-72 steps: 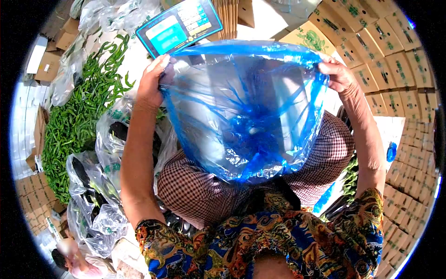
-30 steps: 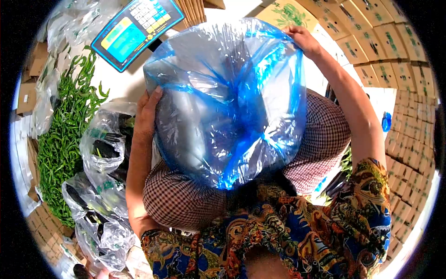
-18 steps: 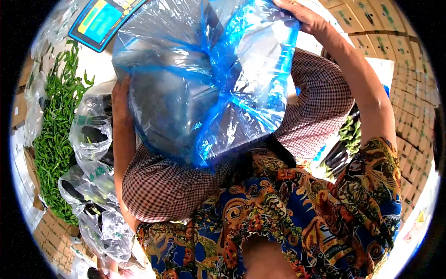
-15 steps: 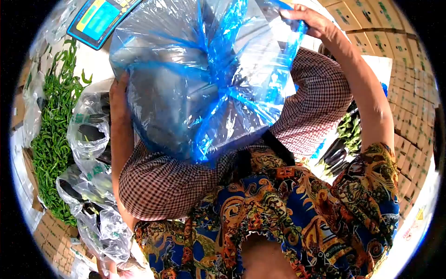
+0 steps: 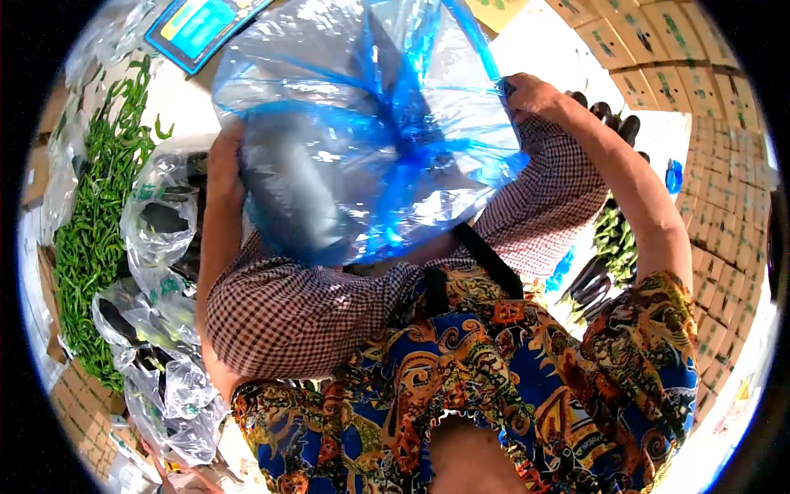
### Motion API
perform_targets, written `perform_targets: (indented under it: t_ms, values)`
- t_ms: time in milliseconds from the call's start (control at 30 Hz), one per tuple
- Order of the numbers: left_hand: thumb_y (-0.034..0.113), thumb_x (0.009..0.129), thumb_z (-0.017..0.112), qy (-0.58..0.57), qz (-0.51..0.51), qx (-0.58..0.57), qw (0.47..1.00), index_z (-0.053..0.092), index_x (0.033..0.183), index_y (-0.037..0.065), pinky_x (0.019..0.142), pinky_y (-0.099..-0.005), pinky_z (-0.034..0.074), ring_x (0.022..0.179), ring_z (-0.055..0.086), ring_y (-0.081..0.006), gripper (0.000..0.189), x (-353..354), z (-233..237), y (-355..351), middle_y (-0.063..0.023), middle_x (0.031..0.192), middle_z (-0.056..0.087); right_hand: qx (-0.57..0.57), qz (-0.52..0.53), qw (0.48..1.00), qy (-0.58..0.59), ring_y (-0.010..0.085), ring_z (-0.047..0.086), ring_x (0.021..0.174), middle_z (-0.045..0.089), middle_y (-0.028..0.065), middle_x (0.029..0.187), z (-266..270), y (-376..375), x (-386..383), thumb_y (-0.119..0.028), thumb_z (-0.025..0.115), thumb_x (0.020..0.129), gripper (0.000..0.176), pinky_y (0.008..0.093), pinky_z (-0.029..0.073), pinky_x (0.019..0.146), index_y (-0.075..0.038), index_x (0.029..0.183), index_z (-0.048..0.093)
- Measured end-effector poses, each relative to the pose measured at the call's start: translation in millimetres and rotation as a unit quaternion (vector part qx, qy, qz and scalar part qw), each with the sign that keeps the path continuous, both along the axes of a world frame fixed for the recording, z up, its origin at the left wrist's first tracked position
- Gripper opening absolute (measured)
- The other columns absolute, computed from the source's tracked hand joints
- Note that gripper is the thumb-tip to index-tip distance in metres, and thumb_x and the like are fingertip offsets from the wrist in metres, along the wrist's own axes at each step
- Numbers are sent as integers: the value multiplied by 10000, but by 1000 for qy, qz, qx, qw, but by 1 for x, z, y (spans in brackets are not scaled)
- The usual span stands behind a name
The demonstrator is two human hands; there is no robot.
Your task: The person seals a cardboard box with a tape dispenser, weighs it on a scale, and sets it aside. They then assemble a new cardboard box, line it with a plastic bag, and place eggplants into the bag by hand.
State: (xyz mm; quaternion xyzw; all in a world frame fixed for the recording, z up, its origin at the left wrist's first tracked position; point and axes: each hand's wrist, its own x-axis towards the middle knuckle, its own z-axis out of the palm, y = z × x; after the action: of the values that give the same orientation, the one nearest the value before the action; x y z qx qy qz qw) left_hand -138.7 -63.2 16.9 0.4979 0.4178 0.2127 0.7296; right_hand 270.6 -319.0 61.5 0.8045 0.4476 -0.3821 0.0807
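Observation:
A large, puffed-up clear plastic bag with blue streaks (image 5: 321,165) fills the space over my lap and between my knees. My right hand (image 5: 531,95) is closed on its right edge, with the fingers bunched against the film. At the bag's left side is my left hand (image 5: 228,148), pressed to the plastic; its fingers curl behind the bag and are mostly hidden. Whatever lies behind or within the bag shows only as dark and grey shapes.
Green chili peppers (image 5: 95,247) lie heaped on the left, beside clear bags of eggplants (image 5: 164,218). A scale with a lit display (image 5: 197,29) stands at the upper left. Eggplants (image 5: 594,284) lie at the right, near stacked cartons (image 5: 724,173). Another person's hand (image 5: 193,479) shows at lower left.
My right hand has come down and inward with the bag's right edge. The bag sits a little further right in view, and its lower edge has lifted off my lap somewhat.

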Motion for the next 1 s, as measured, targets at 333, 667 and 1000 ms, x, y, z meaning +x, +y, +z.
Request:
perform_targets:
  t_ms: [333, 667, 1000]
  values:
    - [213, 903, 553, 33, -18, 17, 999, 579, 1123, -9, 785, -261, 464, 874, 582, -129, 314, -3, 16, -15, -49, 996, 627, 185, 4, 968, -171, 373, 628, 868, 620, 268, 969, -2, 52, -57, -255, 502, 894, 369, 436, 513, 686, -6, 1157, 434]
    - [201, 830, 642, 102, -25, 167, 980, 506, 1213, -13, 851, -308, 453, 963, 575, -191, 459, -2, 7, -11, -112, 1074, 605, -66, 376, 892, -242, 308, 637, 918, 643, 164, 1003, 10, 60, -85, -98, 537, 778, 220, 380, 504, 745, -23, 946, 657]
    - [265, 729, 747, 97, -302, 615, 722, 569, 1116, 9, 850, -387, 449, 961, 567, -317, 497, 72, 73, -32, -151, 1049, 589, 248, 412, 877, -4, 317, 619, 890, 642, 127, 948, 36, 76, -110, -145, 644, 703, 326, 401, 510, 695, -71, 1019, 619]
